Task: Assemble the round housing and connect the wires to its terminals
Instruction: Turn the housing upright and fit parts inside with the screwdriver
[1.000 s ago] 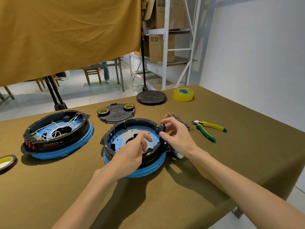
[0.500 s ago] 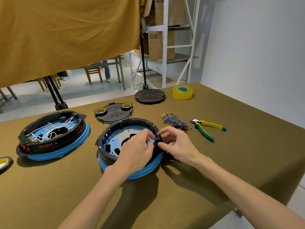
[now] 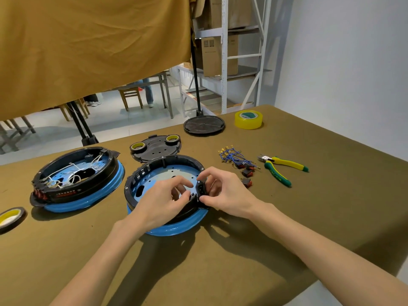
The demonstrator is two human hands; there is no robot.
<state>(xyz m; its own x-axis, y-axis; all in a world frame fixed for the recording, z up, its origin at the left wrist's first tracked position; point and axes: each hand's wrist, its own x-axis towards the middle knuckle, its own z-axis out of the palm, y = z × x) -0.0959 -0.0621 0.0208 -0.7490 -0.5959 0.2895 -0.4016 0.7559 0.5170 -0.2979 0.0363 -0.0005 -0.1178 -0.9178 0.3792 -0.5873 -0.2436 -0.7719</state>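
Note:
A round housing with a black ring wall, pale blue floor and blue base sits in front of me. At its right rim stands a small black socket part. My right hand pinches that part between thumb and fingers from the outside. My left hand lies over the near rim, fingers curled on the wall beside the part. A bundle of blue wires with brass terminals lies to the right, apart from both hands, with small red-and-black switches beside it.
A second housing with white wires inside sits at left. Behind are a black lid carrying two tape rolls, a round black plate and a yellow tape roll. Green-yellow cutters lie right. Another tape roll is at far left.
Both hands came together at the housing's right rim. The right hand dropped from the rim's top onto the small black part; the left hand's fingers closed in beside it.

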